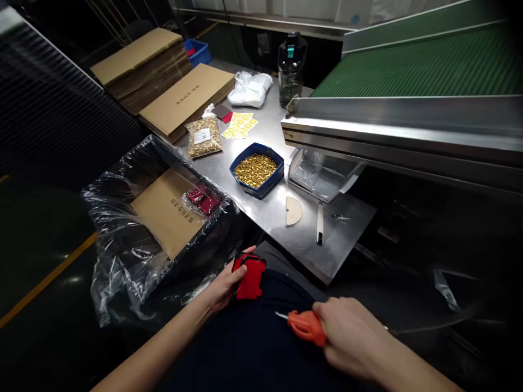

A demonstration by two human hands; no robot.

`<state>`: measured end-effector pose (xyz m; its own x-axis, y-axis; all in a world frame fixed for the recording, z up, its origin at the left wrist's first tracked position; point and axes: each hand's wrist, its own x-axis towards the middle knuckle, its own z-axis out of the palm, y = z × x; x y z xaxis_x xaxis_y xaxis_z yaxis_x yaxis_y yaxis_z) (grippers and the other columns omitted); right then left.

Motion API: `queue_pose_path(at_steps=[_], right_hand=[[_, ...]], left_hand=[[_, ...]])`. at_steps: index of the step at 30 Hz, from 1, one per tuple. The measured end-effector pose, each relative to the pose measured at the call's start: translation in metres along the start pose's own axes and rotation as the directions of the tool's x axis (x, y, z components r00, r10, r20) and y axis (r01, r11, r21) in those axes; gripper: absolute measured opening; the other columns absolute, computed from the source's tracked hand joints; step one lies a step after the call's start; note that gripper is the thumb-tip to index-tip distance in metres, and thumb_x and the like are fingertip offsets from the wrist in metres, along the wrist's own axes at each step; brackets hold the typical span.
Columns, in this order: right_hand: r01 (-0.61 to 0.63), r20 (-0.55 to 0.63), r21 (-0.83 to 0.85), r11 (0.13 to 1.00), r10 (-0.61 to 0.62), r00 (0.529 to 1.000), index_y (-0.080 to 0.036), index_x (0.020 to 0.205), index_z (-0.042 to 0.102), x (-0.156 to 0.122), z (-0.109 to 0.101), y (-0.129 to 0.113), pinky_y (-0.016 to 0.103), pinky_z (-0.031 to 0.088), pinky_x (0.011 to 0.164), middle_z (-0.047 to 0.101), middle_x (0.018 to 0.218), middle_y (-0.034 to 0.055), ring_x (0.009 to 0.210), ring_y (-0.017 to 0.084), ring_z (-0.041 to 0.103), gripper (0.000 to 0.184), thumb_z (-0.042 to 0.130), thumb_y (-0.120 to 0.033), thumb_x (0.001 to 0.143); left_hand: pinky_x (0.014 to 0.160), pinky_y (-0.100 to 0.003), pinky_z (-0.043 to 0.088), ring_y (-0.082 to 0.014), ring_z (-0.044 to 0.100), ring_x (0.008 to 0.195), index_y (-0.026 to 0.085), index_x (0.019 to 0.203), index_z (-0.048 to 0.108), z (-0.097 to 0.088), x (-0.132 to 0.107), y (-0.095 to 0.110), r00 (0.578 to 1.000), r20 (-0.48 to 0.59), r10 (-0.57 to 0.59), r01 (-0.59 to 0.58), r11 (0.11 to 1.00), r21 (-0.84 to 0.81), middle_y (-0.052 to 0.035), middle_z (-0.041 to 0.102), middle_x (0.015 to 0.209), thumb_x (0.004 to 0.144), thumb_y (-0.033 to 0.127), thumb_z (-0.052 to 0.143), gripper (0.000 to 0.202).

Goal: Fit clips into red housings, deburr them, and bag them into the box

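My left hand [225, 284] grips a red and black plastic case part [250, 276] above my lap, with the thumb across its face. My right hand [352, 335] is wrapped round an orange-handled tool [307, 326] with a thin, pale metal tip. That tip points left toward the red part and stays apart from it. Ahead on the metal table is a blue tray [267, 188], holding many small gold-coloured metal pieces [255, 170].
A plastic-lined bin [118, 196] at left holds cardboard and red parts [204, 200]. A half-round disc [293, 211] and a white-handled cutter [320, 223] lie on the table [269, 215]. A green conveyor [408, 65] overhangs the right; a bottle [291, 71] stands behind.
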<state>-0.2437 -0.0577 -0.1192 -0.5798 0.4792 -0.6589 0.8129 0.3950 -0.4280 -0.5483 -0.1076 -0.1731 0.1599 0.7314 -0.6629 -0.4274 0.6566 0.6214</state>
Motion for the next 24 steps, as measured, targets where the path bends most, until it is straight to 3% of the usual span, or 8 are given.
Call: queue_pose_path(at_steps=[6, 9, 12, 15, 17, 19, 22, 24], right_hand=[[-0.1, -0.007, 0.092, 0.991, 0.101, 0.995, -0.021, 0.072, 0.065, 0.004, -0.011, -0.005, 0.029, 0.025, 0.047, 0.072, 0.072, 0.0078, 0.061, 0.023, 0.067, 0.006, 0.06, -0.022, 0.072], [-0.132, 0.037, 0.086, 0.987, 0.13, 0.991, -0.021, 0.066, 0.063, -0.009, -0.036, 0.012, 0.027, 0.025, 0.045, 0.07, 0.068, 0.006, 0.055, 0.019, 0.062, 0.003, 0.062, -0.022, 0.069], [-0.13, 0.11, 0.08, 0.988, 0.121, 0.987, -0.021, 0.057, 0.059, -0.005, -0.077, 0.007, 0.027, 0.023, 0.043, 0.064, 0.058, 0.003, 0.045, 0.013, 0.051, 0.015, 0.064, -0.027, 0.07], [-0.077, 0.095, 0.061, 0.995, 0.071, 0.993, -0.021, 0.054, 0.06, 0.008, -0.106, -0.007, 0.027, 0.024, 0.046, 0.058, 0.051, 0.0008, 0.042, 0.011, 0.044, 0.025, 0.07, -0.038, 0.067], [-0.057, 0.062, 0.038, 0.998, 0.055, 0.997, -0.02, 0.054, 0.063, 0.01, -0.11, -0.009, 0.027, 0.025, 0.048, 0.057, 0.049, 0.0012, 0.043, 0.012, 0.043, 0.023, 0.071, -0.039, 0.065], [-0.07, 0.03, 0.024, 0.997, 0.069, 0.997, -0.02, 0.055, 0.065, -0.001, -0.101, -0.007, 0.027, 0.024, 0.047, 0.059, 0.05, 0.0024, 0.043, 0.012, 0.043, 0.018, 0.068, -0.033, 0.066], [-0.114, 0.015, 0.033, 0.993, 0.113, 0.993, -0.021, 0.06, 0.068, -0.028, -0.069, -0.014, 0.027, 0.023, 0.046, 0.068, 0.059, 0.0044, 0.049, 0.015, 0.055, 0.008, 0.062, -0.023, 0.065], [-0.151, 0.027, 0.032, 0.988, 0.15, 0.988, -0.021, 0.069, 0.071, -0.043, -0.045, -0.027, 0.028, 0.026, 0.05, 0.075, 0.072, 0.0072, 0.064, 0.022, 0.067, 0.012, 0.061, -0.018, 0.063]], left_hand=[[0.09, -0.052, 0.056, -0.0358, 0.068, 0.106, 0.016, 0.136, 0.056, -0.014, -0.007, -0.003, 1.0, 0.011, 0.012, -0.015, 0.959, 0.282, -0.0194, 0.07, 0.117, 0.083, 0.07, 0.063, 0.076], [0.107, -0.055, 0.045, -0.0388, 0.06, 0.117, 0.018, 0.129, 0.065, -0.006, -0.016, 0.019, 0.997, 0.062, 0.051, -0.074, 0.886, 0.458, -0.0165, 0.068, 0.123, 0.065, 0.048, 0.09, 0.076], [0.117, -0.058, 0.03, -0.0414, 0.045, 0.132, 0.024, 0.147, 0.05, 0.017, -0.021, 0.042, 0.942, 0.327, 0.075, -0.327, 0.424, 0.845, -0.0143, 0.056, 0.144, 0.06, 0.021, 0.09, 0.096], [0.11, -0.059, 0.037, -0.0415, 0.049, 0.125, 0.019, 0.159, 0.024, 0.035, -0.02, 0.052, 0.885, 0.464, -0.031, -0.464, 0.017, 0.886, -0.0196, 0.054, 0.143, 0.063, 0.016, 0.084, 0.113], [0.108, -0.056, 0.041, -0.0403, 0.053, 0.122, 0.02, 0.16, 0.022, 0.036, -0.02, 0.052, 0.9, 0.435, -0.007, -0.433, 0.095, 0.896, -0.019, 0.057, 0.139, 0.062, 0.021, 0.086, 0.117], [0.107, -0.054, 0.045, -0.0383, 0.059, 0.119, 0.025, 0.156, 0.03, 0.03, -0.021, 0.047, 0.945, 0.325, 0.03, -0.305, 0.434, 0.847, -0.0158, 0.06, 0.135, 0.067, 0.032, 0.086, 0.106], [0.101, -0.056, 0.05, -0.036, 0.066, 0.115, 0.031, 0.154, 0.03, 0.021, -0.02, 0.031, 0.997, 0.067, -0.045, 0.02, 0.941, 0.338, -0.0142, 0.064, 0.133, 0.086, 0.051, 0.07, 0.081], [0.099, -0.057, 0.052, -0.0361, 0.067, 0.116, 0.034, 0.156, 0.023, 0.021, -0.018, 0.017, 0.991, -0.024, -0.132, 0.132, 0.991, -0.017, -0.0144, 0.065, 0.133, 0.092, 0.051, 0.062, 0.076]])
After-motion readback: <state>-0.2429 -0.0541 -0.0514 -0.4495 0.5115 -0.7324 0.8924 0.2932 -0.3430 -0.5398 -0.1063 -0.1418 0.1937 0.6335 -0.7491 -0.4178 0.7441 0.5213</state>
